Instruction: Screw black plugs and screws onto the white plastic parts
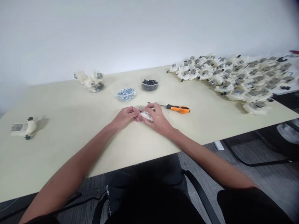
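My left hand point(125, 117) and my right hand point(157, 119) meet at the middle of the table. Between them is a cream-white plastic part point(146, 116), which my right hand grips, partly hiding it. My left fingertips pinch a small black piece point(140, 111), probably a screw, against the part's near end. Just beyond my right hand lies a screwdriver point(178, 109) with an orange and black handle, its thin metal shaft pointing left and not touching either hand.
Two clear bowls stand on the pale table point(70, 149): silver screws point(126, 94) and black pieces point(149, 84). A large heap of cream parts with grey inserts point(235, 81) covers the right end. Similar parts point(90, 81) sit at the back left, and another point(24, 128) at the left.
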{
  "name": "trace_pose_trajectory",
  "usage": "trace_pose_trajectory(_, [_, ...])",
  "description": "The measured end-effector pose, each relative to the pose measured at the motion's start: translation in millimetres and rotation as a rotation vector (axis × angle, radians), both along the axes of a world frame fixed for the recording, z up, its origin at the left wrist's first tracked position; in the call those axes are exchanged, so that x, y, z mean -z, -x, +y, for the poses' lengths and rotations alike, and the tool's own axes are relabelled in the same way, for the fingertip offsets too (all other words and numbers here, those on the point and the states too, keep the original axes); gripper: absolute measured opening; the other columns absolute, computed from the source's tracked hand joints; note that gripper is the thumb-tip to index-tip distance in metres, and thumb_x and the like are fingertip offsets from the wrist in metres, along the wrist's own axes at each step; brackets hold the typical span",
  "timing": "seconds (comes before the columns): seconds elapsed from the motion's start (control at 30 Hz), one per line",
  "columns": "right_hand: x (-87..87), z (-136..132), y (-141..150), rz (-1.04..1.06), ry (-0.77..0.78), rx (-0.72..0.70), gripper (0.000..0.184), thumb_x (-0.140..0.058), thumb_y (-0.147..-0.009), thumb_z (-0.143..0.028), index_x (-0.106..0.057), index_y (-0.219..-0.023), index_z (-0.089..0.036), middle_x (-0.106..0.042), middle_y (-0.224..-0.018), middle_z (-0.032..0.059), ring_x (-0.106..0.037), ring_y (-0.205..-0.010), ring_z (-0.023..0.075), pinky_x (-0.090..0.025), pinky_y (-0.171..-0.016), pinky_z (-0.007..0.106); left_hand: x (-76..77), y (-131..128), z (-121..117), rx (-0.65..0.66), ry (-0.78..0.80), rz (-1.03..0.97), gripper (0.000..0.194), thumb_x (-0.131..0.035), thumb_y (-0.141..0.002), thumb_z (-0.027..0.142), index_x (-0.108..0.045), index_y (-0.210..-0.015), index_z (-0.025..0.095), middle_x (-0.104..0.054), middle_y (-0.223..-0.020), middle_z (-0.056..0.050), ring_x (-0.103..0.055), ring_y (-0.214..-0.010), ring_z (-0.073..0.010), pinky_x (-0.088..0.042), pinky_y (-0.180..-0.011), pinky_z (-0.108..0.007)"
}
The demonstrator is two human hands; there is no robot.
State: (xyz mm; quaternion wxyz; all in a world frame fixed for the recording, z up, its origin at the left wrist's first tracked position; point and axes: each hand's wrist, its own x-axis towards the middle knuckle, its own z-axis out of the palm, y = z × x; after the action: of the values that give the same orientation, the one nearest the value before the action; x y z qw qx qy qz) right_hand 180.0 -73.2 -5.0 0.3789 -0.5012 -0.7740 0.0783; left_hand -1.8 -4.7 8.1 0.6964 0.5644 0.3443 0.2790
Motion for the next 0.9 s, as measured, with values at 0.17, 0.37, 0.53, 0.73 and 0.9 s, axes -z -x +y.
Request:
trace_pose_trajectory(0.17, [3.1,1.3,-0.1,0.001,-0.023,0.013,0.028,-0.056,-0.087,-0.025,-0.058,-0.114,-0.020,-0.046,-0.111,0.0120,-0.046,-0.107,0.0261,-0.045,-0.095,0.046,-3.4,-0.3,-2.2,0.029,0.085,-0.035,0.026,-0.071,-0.077,0.029,-0.064,-0.093,0.009,-0.066,-0.085,-0.006,-0.065,-0.077,-0.0153,-0.049,-0.087,-0.037])
trace_pose_trajectory(0.37, [1.3,-1.3,0.4,-0.031,-0.003,0.003,0.028,-0.056,-0.086,-0.022,-0.060,-0.113,-0.019,-0.045,-0.109,0.0122,-0.043,-0.108,0.0267,-0.045,-0.093,0.044,-10.5,5.2,-3.2,0.065,-0.196,0.301,0.034,-0.067,-0.078,0.041,-0.065,-0.099,0.014,-0.069,-0.081,-0.006,-0.064,-0.076,-0.0151,-0.048,-0.080,-0.033])
trace_pose_trajectory(0.53, [0.5,-4.3,2.7,-0.070,-0.021,-0.009,0.027,-0.053,-0.087,-0.019,-0.060,-0.113,-0.019,-0.044,-0.110,0.0124,-0.041,-0.109,0.0263,-0.046,-0.093,0.042,-15.5,8.4,-3.2,0.118,-0.364,0.494,0.029,-0.059,-0.081,0.044,-0.063,-0.090,0.017,-0.067,-0.080,-0.003,-0.057,-0.064,-0.0111,-0.042,-0.059,-0.025])
trace_pose_trajectory(0.73, [1.1,-5.5,4.5,-0.111,-0.046,-0.018,0.023,-0.051,-0.088,-0.020,-0.060,-0.109,-0.017,-0.045,-0.111,0.0139,-0.040,-0.110,0.0269,-0.048,-0.089,0.041,-25.4,10.6,-6.2,0.234,-0.434,0.584,0.027,-0.050,-0.086,0.041,-0.063,-0.084,0.018,-0.068,-0.083,-0.003,-0.057,-0.064,-0.0108,-0.038,-0.052,-0.022])
trace_pose_trajectory(0.9, [0.7,-6.1,6.3,-0.170,-0.056,-0.015,0.022,-0.051,-0.087,-0.018,-0.059,-0.107,-0.018,-0.046,-0.112,0.0151,-0.041,-0.110,0.0288,-0.050,-0.084,0.044,-16.8,10.9,-4.6,0.235,-0.383,0.542,0.022,-0.052,-0.085,0.038,-0.060,-0.084,0.017,-0.064,-0.077,-0.003,-0.055,-0.053,-0.0084,-0.043,-0.051,-0.023])
